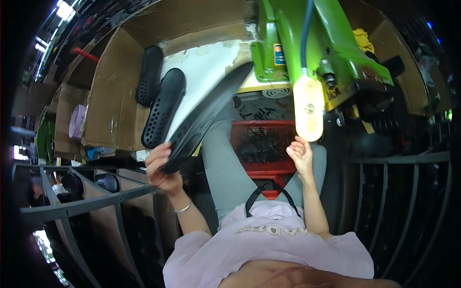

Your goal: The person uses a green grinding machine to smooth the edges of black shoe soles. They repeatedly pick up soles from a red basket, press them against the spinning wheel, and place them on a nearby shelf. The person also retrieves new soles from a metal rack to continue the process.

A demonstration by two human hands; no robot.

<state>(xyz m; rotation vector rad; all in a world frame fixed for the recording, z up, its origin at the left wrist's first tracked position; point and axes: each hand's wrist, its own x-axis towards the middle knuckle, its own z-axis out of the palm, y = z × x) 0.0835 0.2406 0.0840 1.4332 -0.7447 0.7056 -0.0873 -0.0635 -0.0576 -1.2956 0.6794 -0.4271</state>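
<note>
My left hand [164, 169] grips the near end of a long black shoe [211, 113], fingers closed round its edge. The shoe is tilted, its narrow far end pointing up and right toward the green machine [281, 43]. My right hand [301, 154] is at the lower end of a glowing yellow-white oval lamp [309, 110]. Its fingers are curled; whether they pinch anything small, or touch the lamp, I cannot tell. Two black shoes with holes, a nearer one [164, 108] and a farther one [150, 77], lie left of the held shoe on the white worktop [189, 65].
Cardboard walls [110, 91] surround the worktop. A red plastic basket [264, 168] stands between my legs, with black scraps behind its rim. Grey metal racks, one left [91, 205] and one right [398, 159], flank me. A yellow cloth [363, 41] lies behind the machine.
</note>
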